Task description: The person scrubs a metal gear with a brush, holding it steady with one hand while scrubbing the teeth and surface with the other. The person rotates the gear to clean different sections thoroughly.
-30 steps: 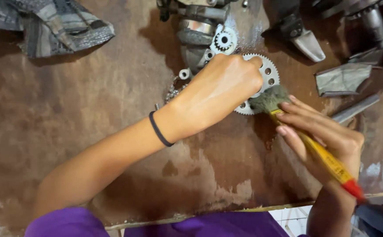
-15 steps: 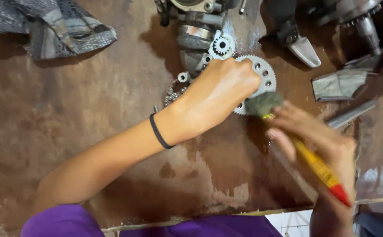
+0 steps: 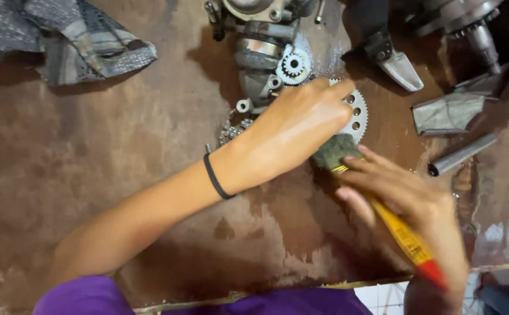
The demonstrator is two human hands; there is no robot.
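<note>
- The left hand (image 3: 301, 125) lies flat, pressing down on a toothed metal sprocket (image 3: 356, 111) on the brown stained surface (image 3: 91, 151); a black band (image 3: 216, 178) circles its wrist.
- The right hand (image 3: 409, 195) is clamped on one paintbrush (image 3: 377, 207), with a yellow handle and red end; its dirty bristles touch the sprocket's lower edge.
- The handle carries a printed label, too blurred to make out.
- Since half a second ago the brush head has stayed at the sprocket's edge, and the right hand now shows sharper.
- Counted: one big sprocket, one small gear (image 3: 293, 65) on an engine part (image 3: 260, 52), one crumpled cloth (image 3: 67, 44) far left, one metal tube (image 3: 461, 154) at right.
</note>
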